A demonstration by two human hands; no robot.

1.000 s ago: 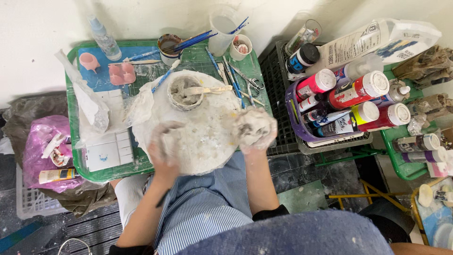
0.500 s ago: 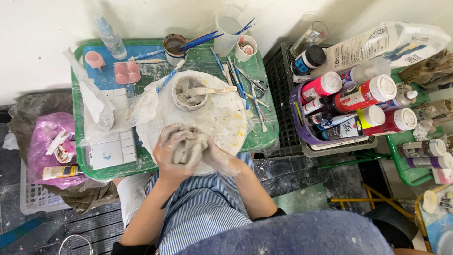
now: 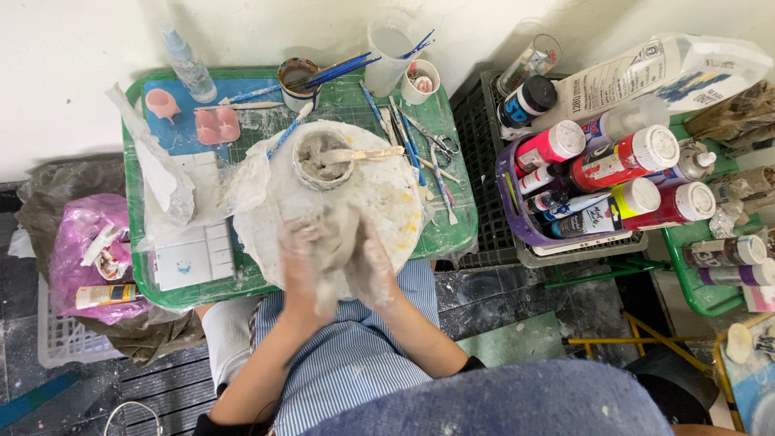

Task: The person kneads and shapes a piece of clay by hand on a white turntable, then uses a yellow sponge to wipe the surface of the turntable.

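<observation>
Both hands are pressed together over the near edge of the round white board (image 3: pixel 379 194), with a grey lump of clay (image 3: pixel 337 242) squeezed between them. The left hand (image 3: pixel 300 270) and right hand (image 3: pixel 373 266) are smeared in pale clay and a bit motion-blurred, so I can't really tell how the fingers sit, but they look curled in around the lump rather than spread wide. The lump sits just above the person's striped apron (image 3: pixel 347 363), at the near side of the green table (image 3: pixel 448 234).

Right behind the hands, toward the far side of the board, there's a small clay bowl (image 3: pixel 321 161) with a wooden stick (image 3: pixel 367 153) lying across its rim. Left of the board is a white palette (image 3: pixel 194 257) and some crumpled plastic wrap (image 3: pixel 161 182). Further back there's a spray bottle (image 3: pixel 187 64), a pink mould (image 3: pixel 218 125), a cup of blue brushes (image 3: pixel 297 78) and a clear jug (image 3: pixel 386 50). Scissors (image 3: pixel 440 145) lie to the right of the board. Well off to the right, a purple basket (image 3: pixel 525 230) holds red and white paint bottles (image 3: pixel 626 161), and a pink bag (image 3: pixel 81 242) sits on the floor at the left
</observation>
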